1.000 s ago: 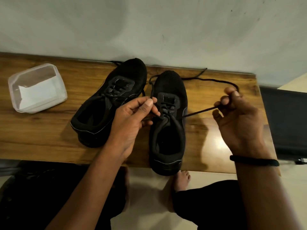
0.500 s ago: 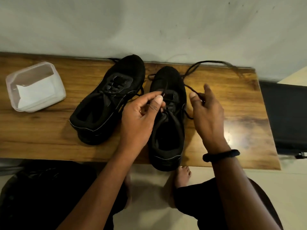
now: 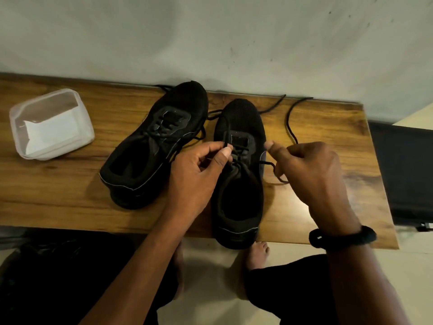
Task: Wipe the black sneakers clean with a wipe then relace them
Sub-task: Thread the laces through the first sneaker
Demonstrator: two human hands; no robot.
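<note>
**Lacing Station: Hand and Workpiece Status**

1. Workpieces. Two black sneakers stand on the wooden table (image 3: 58, 184), toes pointing to the far edge. The left sneaker (image 3: 185, 102) is angled, its toe leaning right. The right sneaker (image 3: 241, 118) sits just beside it, its heel overhanging the near edge.

2. Left hand. My left hand (image 3: 196, 174) is over the tongue of the right sneaker. Thumb and forefinger pinch one strand of the black lace (image 3: 289, 123); the strand runs from the pinch toward the toe.

3. Right hand. My right hand (image 3: 311, 174) is at the right side of the same sneaker, just above the table. Its fingers are curled around the other strand, which leaves the eyelet row, loops under the hand and trails away to the far edge. A black wristband (image 3: 342, 236) is on this wrist.

4. Limitation. The lace is black on black; the eyelet each strand passes through cannot be determined, though it appears to be mid-row.

5. Supplies. A clear plastic container (image 3: 46, 96) holding white wipes (image 3: 51, 132) sits at the far left of the table, well apart from both sneakers.
</note>
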